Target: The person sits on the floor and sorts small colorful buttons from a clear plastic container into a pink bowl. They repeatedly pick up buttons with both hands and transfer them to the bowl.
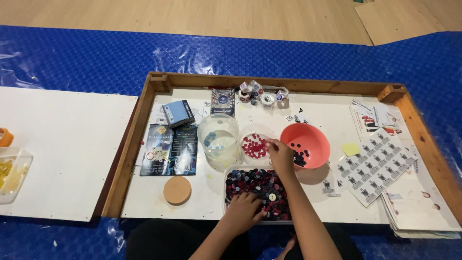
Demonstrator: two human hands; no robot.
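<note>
button tray (229, 173) | rectangular, clear | heaped red, black, blue buttons (260, 185)

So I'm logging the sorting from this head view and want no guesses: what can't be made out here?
- Right hand: whether its fingertips pinch a button; too small.
- Left hand: fingers buried in the tray of mixed buttons, so its grip is hidden.
- Yellow container: cut off by the left edge.
- Coral bowl: dark pieces too small to identify.

Even indoor light, slight softness.
</note>
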